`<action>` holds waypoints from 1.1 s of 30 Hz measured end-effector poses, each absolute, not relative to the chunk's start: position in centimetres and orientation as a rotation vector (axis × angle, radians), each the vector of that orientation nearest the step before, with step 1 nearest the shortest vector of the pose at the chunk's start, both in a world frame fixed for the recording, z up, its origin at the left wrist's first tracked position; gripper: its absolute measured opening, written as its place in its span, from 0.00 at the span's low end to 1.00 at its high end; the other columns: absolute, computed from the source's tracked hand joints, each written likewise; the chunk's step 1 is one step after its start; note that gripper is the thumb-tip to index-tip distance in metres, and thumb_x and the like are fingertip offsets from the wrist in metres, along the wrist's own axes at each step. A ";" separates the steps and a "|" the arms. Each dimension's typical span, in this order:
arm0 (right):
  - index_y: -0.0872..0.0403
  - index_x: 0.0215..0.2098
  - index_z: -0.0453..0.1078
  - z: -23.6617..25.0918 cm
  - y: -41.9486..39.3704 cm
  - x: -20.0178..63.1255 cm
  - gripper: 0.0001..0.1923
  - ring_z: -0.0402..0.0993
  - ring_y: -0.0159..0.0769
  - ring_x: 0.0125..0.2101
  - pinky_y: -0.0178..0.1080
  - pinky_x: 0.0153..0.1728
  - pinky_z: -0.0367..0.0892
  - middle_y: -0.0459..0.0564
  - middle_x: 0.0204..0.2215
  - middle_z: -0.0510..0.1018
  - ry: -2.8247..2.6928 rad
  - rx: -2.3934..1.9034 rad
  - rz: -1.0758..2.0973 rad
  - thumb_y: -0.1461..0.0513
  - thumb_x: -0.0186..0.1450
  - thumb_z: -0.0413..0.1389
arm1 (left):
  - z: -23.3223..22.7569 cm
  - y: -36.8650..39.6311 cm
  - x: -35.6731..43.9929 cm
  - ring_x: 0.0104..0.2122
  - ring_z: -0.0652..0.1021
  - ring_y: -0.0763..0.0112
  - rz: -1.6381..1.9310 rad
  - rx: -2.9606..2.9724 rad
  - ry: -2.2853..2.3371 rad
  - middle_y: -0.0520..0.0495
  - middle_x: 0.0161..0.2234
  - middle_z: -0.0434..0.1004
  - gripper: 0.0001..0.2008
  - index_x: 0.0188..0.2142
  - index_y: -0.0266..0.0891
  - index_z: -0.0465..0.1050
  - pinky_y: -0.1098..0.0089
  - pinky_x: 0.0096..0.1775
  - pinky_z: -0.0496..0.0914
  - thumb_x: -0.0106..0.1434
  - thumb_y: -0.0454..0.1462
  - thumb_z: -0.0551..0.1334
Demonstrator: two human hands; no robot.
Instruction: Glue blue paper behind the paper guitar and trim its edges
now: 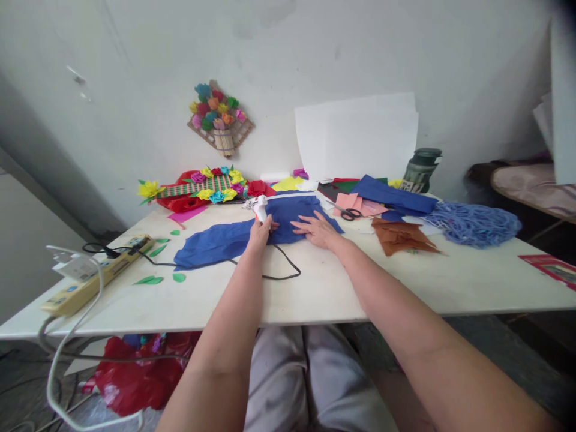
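Closest to the camera are the person's grey-trousered knees tucked under the table edge, so they're sitting right up against the work with both forearms stretched out over it.

The left hand is closed round a white glue gun, nozzle pointing away and down at the blue paper. Its black cord loops back across the table toward the power strip on the left, which is probably why the strip sits within reach at that edge.

The right hand lies flat, fingers spread wide, pressing on the same blue sheet just beside the gun. Looks like it's pinning the crinkly paper so it doesn't slide or spring up. The sheet is in the middle of the table, stretching left from the hands.

Supplies are pushed back out of the way: scissors on pink paper behind the right hand, brown paper and a pile of blue shreds further right, a few green leaves near the strip. Finished paper flowers sit against the wall, with another bunch hung above, and white card leans there too.
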State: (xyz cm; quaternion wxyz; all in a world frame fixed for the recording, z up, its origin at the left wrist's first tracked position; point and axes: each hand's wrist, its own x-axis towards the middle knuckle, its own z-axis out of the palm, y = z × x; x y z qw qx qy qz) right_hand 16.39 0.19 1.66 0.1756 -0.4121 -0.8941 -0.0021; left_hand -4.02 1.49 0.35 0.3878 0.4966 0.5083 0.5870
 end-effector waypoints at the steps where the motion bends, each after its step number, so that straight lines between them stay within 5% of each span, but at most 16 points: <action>1: 0.46 0.60 0.58 1.7 0.2 16.5 0.35 0.55 0.34 0.60 0.54 0.61 0.39 0.40 0.47 0.76 -2.507 -1.153 0.009 0.73 0.55 0.47 | 0.4 1.4 -4.0 0.26 0.76 0.68 1.490 1.260 1.299 0.43 0.26 0.78 0.15 0.29 0.36 0.69 0.69 0.34 0.68 0.55 0.46 0.58; 16: 0.48 0.61 0.57 2.1 0.1 17.2 0.39 0.58 0.35 0.58 0.51 0.60 0.42 0.41 0.41 0.79 -2.439 -1.146 -0.013 0.74 0.52 0.47 | 0.5 1.3 -4.1 0.27 0.76 0.66 1.482 1.283 1.281 0.42 0.27 0.78 0.16 0.29 0.35 0.69 0.67 0.35 0.68 0.55 0.47 0.59; 26: 0.47 0.57 0.64 2.3 -0.3 16.3 0.33 0.68 0.38 0.49 0.48 0.61 0.41 0.46 0.39 0.80 -2.515 -1.207 -0.182 0.73 0.55 0.49 | 0.8 1.0 -3.9 0.28 0.76 0.67 1.469 1.243 1.305 0.42 0.28 0.78 0.14 0.29 0.36 0.68 0.68 0.36 0.67 0.55 0.46 0.59; 33: 0.45 0.60 0.58 2.2 -0.2 16.7 0.39 0.66 0.36 0.51 0.49 0.60 0.46 0.40 0.41 0.79 -2.341 -1.180 -0.055 0.74 0.52 0.48 | 0.6 1.2 -4.1 0.29 0.77 0.65 1.474 1.274 1.297 0.42 0.28 0.78 0.15 0.29 0.36 0.70 0.67 0.36 0.68 0.55 0.47 0.59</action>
